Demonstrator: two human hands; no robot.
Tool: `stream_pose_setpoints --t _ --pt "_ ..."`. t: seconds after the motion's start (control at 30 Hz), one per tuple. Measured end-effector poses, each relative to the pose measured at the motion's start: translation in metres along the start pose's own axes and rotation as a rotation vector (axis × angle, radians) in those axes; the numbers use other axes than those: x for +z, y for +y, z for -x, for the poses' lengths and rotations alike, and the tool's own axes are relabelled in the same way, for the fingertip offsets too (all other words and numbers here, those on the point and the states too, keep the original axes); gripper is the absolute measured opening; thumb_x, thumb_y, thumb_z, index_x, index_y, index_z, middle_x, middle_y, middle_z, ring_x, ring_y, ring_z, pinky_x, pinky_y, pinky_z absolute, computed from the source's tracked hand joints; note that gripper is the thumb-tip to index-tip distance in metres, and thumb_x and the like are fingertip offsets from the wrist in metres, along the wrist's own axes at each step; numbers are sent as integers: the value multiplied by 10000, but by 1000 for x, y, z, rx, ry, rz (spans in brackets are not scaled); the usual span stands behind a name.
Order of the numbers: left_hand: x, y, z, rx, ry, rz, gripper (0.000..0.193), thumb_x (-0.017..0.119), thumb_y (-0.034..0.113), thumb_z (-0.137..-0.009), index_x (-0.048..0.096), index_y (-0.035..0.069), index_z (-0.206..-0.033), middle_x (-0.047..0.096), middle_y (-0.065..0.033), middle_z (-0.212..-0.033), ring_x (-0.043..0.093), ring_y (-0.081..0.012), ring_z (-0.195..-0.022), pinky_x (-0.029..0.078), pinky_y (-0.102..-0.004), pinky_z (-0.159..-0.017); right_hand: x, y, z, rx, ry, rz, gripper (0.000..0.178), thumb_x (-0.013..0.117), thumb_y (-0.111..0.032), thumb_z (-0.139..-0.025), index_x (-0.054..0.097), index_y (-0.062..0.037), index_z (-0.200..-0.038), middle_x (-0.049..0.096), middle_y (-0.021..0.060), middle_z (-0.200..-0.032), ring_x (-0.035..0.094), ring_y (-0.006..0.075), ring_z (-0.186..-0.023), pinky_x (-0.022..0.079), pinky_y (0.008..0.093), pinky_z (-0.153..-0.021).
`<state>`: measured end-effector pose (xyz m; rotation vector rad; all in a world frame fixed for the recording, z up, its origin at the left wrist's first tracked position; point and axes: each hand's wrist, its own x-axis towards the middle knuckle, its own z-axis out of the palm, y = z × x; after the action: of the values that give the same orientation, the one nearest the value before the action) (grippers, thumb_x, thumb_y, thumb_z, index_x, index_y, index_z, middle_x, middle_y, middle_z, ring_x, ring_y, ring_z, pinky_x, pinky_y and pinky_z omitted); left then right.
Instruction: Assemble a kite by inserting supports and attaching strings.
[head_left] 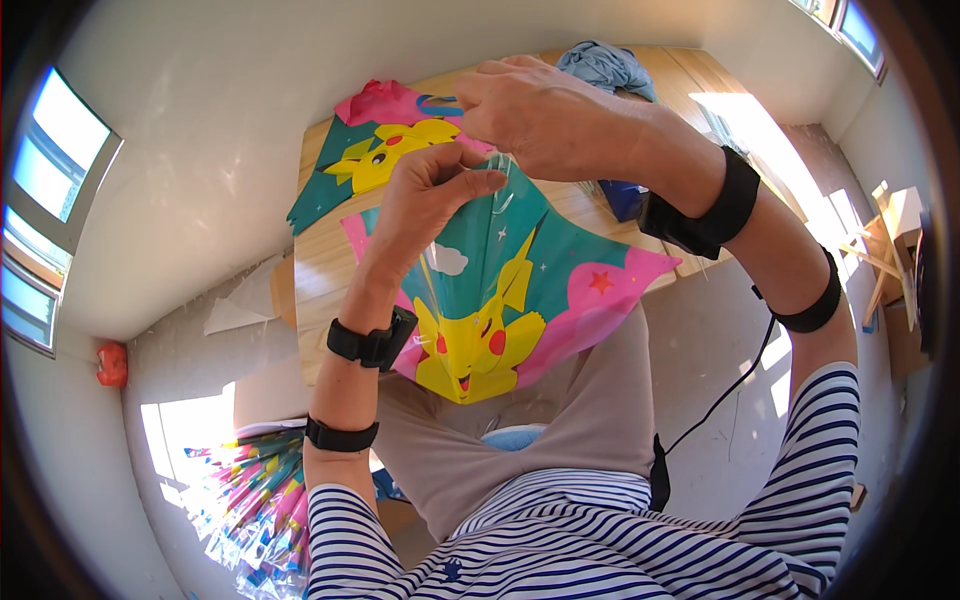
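Note:
A thin plastic kite (530, 260) hangs over the table edge and my lap, green with pink borders and a yellow cartoon face at its lower end. My left hand (425, 200) pinches the kite's upper end between thumb and fingers. Just above and to the right, my right hand (530, 115) is closed, its fingertips turned away from view; what they hold is hidden. A clear, shiny strip (502, 200) dangles below the hands against the green. Behind my left hand, another kite sheet (365, 165) of the same print lies on the wooden table (325, 255).
Grey-blue crumpled cloth (605, 70) lies at the table's far edge. A dark blue item (622, 200) sits partly under my right forearm. On the lower left is a pile of narrow colourful packs (255, 500) in clear plastic. Wood pieces and cartons (895, 250) stand at the right wall.

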<state>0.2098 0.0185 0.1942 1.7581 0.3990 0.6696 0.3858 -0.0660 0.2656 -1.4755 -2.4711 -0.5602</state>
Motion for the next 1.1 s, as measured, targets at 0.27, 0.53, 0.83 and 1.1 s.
stream_pose_setpoints --t 0.27,0.53,0.83,1.1 --pt "5 -1 -1 18 11 25 67 733 91 -893 713 29 -875 581 64 -713 481 4 -645 351 -186 -543 0 -1 0 18 -19 17 115 710 -76 -771 741 1 -852 633 141 -952 645 313 -961 526 437 -783" --pt "10 -2 3 32 -51 1 48 691 47 -895 696 0 -885 648 28 -796 561 -20 -728 442 -183 -635 -15 2 0 230 -201 -167 238 714 -203 -817 709 34 -844 689 188 -875 687 338 -840 526 464 -715" --pt "0 -2 6 18 -99 75 66 689 41 -891 662 -9 -857 641 35 -786 561 -14 -724 441 -184 -637 -5 10 1 468 66 -459 339 661 -302 -976 730 29 -988 691 125 -772 696 191 -772 544 308 -734" --pt "-1 -2 25 -36 32 70 107 759 81 -877 673 56 -819 587 76 -720 487 -2 -656 399 -176 -584 -7 -27 32 489 455 -638 149 727 -91 -831 693 42 -888 680 174 -887 655 293 -830 515 366 -730"
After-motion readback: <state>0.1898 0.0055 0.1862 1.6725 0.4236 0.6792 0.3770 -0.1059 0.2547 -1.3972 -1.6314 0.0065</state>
